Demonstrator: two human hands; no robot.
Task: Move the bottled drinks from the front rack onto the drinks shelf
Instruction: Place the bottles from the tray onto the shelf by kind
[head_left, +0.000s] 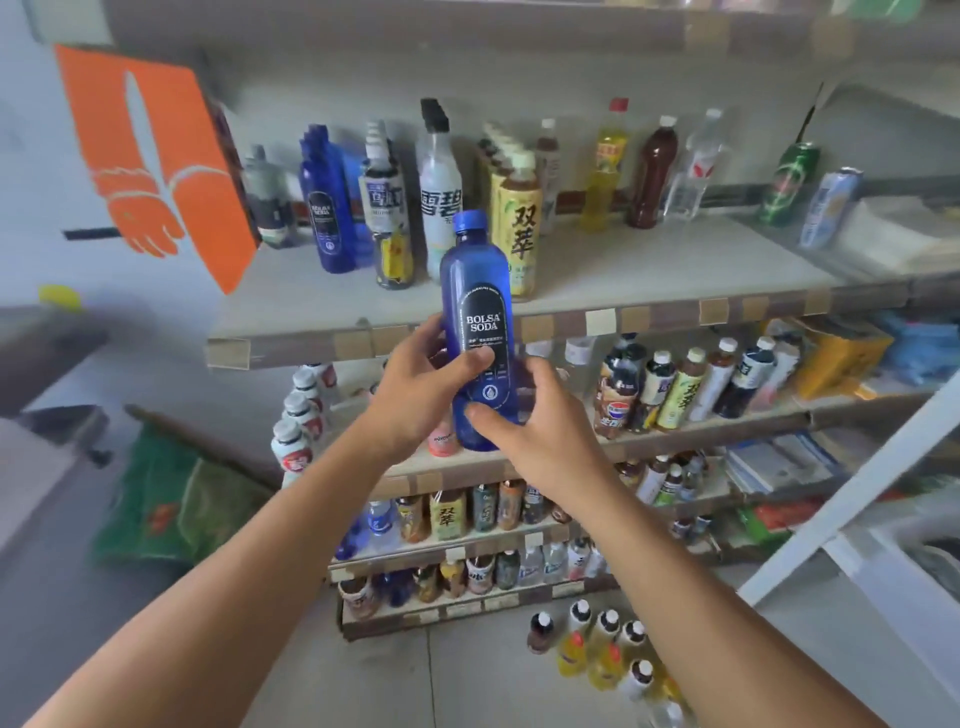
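Both hands grip the blue soda bottle (477, 332) upright — left hand (415, 395), right hand (540, 421). Best set it at eleven o'clock beside its matching bottles (327, 208) — base flat on the shelf (649, 270).

Bottle (475, 322) is standing upright in the air in front of the upper shelf (649, 270) edge. Left hand (415, 387) is gripping its left side; right hand (540, 421) is touching its lower right. Bottle rows are sitting behind on that shelf; cans (810, 197) are lying at right. Floor bottles (608, 649) are standing below right.
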